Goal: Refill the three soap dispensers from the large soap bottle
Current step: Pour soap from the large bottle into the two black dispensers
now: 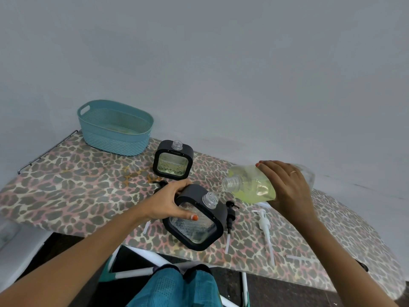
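My right hand [285, 187] grips the large clear soap bottle [250, 185], tipped on its side with yellow-green soap inside. Its open neck points left, just above the mouth of a black-framed square dispenser [197, 222]. My left hand [170, 201] holds that dispenser tilted toward the bottle, near the board's front edge. A second black-framed dispenser [172, 160] stands upright behind it, uncapped, with some soap at the bottom. A third dispenser does not show.
A teal plastic basket [115, 127] stands at the back left of the leopard-print ironing board [66, 187]. A black pump head [230, 216] and a white pump [264, 224] lie right of the held dispenser. Another black pump [160, 183] lies behind my left hand.
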